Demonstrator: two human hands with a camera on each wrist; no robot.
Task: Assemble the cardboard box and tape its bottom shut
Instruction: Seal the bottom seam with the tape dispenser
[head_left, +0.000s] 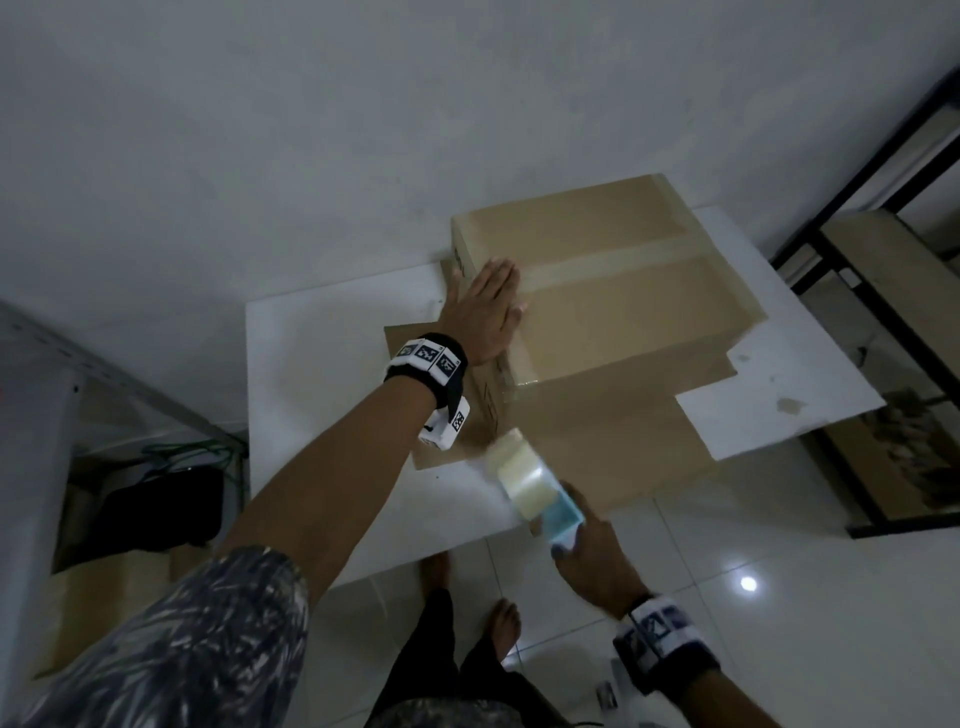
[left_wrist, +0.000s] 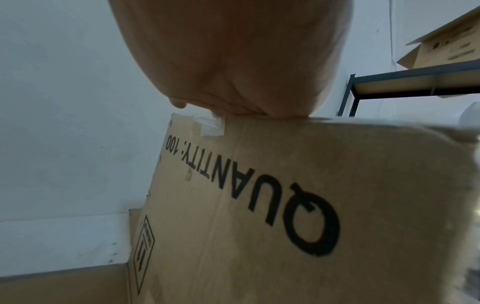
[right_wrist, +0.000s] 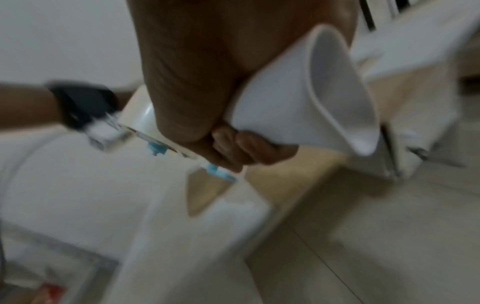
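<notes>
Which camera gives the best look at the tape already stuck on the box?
The head view: the tape strip runs along the middle seam of the box. The left wrist view shows only a short end folded over the box edge. The blurred right wrist view shows none of it.

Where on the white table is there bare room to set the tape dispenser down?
The bare patch of the white table left of the cardboard box, under the left forearm, is widest. A smaller strip lies right of the box's flaps. The middle is crowded: box, flaps, left hand flat on top. The right hand grips the tape dispenser at the near edge.
</notes>
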